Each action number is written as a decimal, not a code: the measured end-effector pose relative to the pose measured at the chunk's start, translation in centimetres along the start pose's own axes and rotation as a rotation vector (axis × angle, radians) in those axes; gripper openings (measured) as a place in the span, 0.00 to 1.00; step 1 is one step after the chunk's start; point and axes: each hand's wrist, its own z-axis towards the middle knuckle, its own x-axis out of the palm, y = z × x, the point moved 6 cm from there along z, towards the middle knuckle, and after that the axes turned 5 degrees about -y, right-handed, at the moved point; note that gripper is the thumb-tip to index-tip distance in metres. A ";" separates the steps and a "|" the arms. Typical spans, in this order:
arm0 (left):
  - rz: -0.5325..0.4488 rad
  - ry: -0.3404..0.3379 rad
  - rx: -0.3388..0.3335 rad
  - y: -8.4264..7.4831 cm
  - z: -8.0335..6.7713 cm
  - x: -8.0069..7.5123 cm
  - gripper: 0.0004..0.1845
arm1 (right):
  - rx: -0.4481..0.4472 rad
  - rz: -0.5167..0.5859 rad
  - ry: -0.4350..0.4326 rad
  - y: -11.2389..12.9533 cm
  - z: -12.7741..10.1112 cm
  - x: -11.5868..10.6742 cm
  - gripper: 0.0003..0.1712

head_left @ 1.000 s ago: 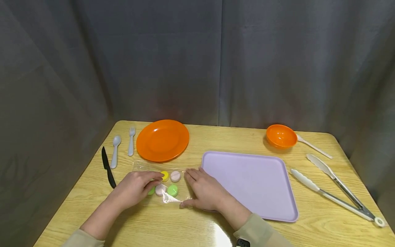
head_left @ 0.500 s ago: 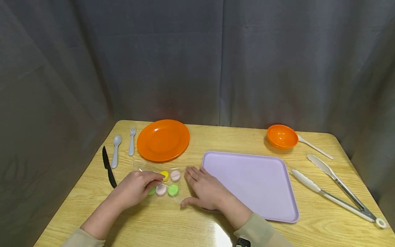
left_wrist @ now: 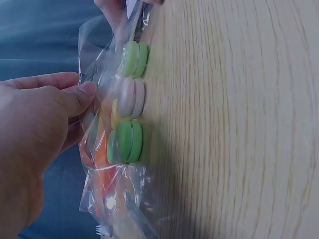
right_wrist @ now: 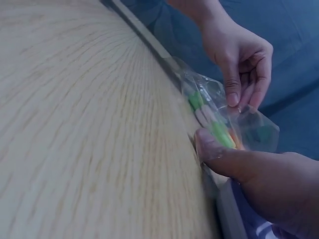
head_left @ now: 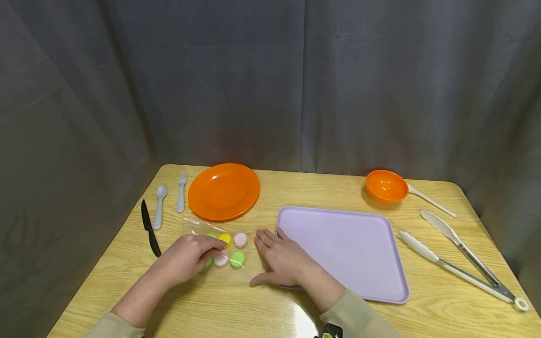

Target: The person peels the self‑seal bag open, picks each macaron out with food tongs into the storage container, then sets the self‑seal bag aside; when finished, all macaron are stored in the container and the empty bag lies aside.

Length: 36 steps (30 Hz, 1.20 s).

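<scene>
My left hand pinches the upper film of a clear plastic bag between thumb and fingers, lifting it above the macarons. Inside the bag, several macarons sit in two rows: a yellow macaron, a pale pink macaron, a whitish one and green ones, such as the green macaron nearest my right hand. My right hand lies with fingers extended at the bag's right end, its thumb over the film in the right wrist view. The hand also overlaps the left edge of a lilac tray.
Behind the bag is an orange plate. To its left lie a grey fork, a grey spoon and a black knife. At right are an orange bowl, a white handle beside it, and tongs.
The bag's film has shifted, its bright glare at the lower right gone and a fold line now crossing it; another green macaron shows behind the left fingers. My right hand has slid slightly rightward.
</scene>
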 end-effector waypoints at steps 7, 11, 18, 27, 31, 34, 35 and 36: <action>-0.020 -0.017 -0.032 0.4 0.2 -0.2 0.13 | -0.044 0.116 -0.130 -0.9 -1.0 -2.2 0.43; -0.052 -0.036 -0.062 0.6 0.1 -0.5 0.15 | -0.043 0.179 -0.256 -1.8 -2.4 -4.1 0.30; -0.107 -0.061 -0.098 0.8 0.0 -0.9 0.18 | 0.044 0.256 -0.315 -4.3 -6.1 -6.3 0.26; -0.148 -0.072 -0.082 1.0 -0.5 -0.9 0.17 | 0.186 0.387 -0.397 -8.8 -11.8 -9.0 0.30; -0.153 -0.063 -0.098 1.2 -0.7 -0.8 0.16 | 0.230 0.371 -0.458 -10.6 -14.4 -10.4 0.30; -0.154 -0.057 -0.100 1.2 -0.7 -0.7 0.16 | 0.262 0.337 -0.488 -11.7 -16.3 -11.5 0.29; -0.154 -0.056 -0.098 1.2 -0.8 -0.7 0.16 | 0.274 0.324 -0.495 -12.0 -17.0 -11.8 0.29; -0.155 -0.056 -0.096 1.2 -0.8 -0.7 0.16 | 0.288 0.314 -0.502 -12.3 -17.7 -12.2 0.29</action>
